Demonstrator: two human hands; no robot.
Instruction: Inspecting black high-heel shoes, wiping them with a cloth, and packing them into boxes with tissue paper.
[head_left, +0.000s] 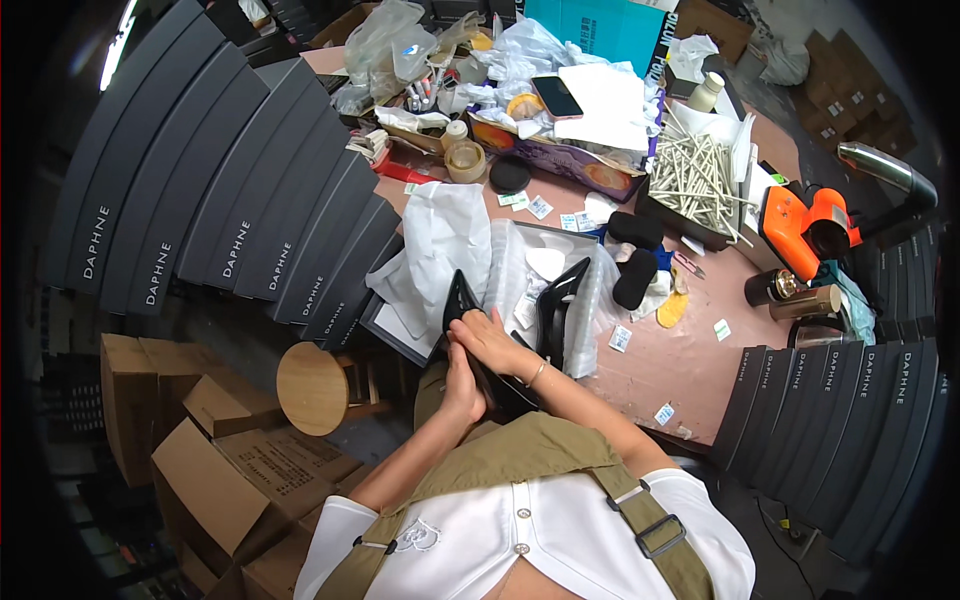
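Observation:
A glossy black pointed-toe shoe [459, 298] is between my hands, close to my body, its toe pointing away from me. My left hand [464, 385] wraps its left side. Across the top, near the toe, my right hand [488, 342] presses on the shoe; a thin bracelet circles that wrist. Just beyond, a second black shoe [556, 312] lies in an open shoebox [385, 325]. White tissue paper [450, 230] spills out on its left, and clear bubble wrap [590, 335] lines its right. My hands hide the middle of the held shoe.
Stacks of dark grey shoeboxes [190, 170] rise at left, with more shoeboxes [840, 420] at right. On the pink table [670, 370] are a box of white sticks [695, 180], black pads [635, 230], a phone [556, 97] and an orange heat gun [800, 225]. Open cartons [230, 480] and a round stool [312, 388] stand lower left.

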